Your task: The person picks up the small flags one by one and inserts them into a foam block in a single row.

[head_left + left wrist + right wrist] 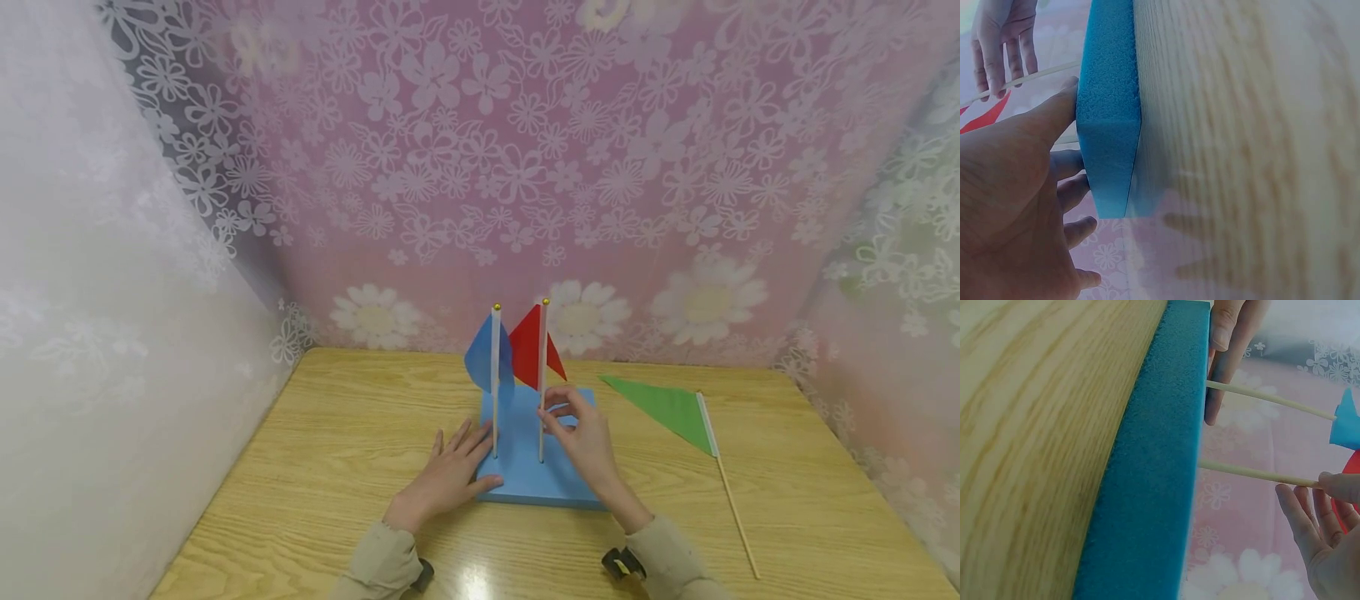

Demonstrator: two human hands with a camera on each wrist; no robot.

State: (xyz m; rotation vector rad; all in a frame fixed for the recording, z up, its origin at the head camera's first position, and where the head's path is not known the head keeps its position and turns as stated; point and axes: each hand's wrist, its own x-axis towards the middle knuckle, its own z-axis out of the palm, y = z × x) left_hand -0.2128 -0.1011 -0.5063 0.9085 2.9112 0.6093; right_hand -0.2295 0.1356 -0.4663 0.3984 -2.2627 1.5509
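1. I see my right hand (581, 433) pinching the thin wooden stick of the red triangular flag (534, 348) between thumb and fingertips, low on the stick. The stick stands upright in the flat blue foam block (525, 475), which lies near the middle of the light wooden desk (330, 467), somewhat toward the near edge.

2. My left hand (450, 475) lies flat, fingers spread and straight, on the block's left edge with the thumb against its near side. It grips nothing; it only steadies the foam.

3. The blue triangular flag on a white stick (491, 358) stands in the block just left of the red one, the two sticks close and parallel.

4. The green triangular flag on a wooden stick (678, 410) lies flat toward the desk's right edge, well apart from the block.

5. Risks as I judge them: the sticks are slim and the foam soft, so a sideways pull could bend the stick, widen its hole and leave the flag leaning. The wrist view suggests it is seated, though I cannot tell how deep. My right fingers could also brush the neighbouring blue flag.

6. Room: the desk is open left and in front of the block; lace-curtained walls (480, 167) close the back and sides, so upward is the freest way.
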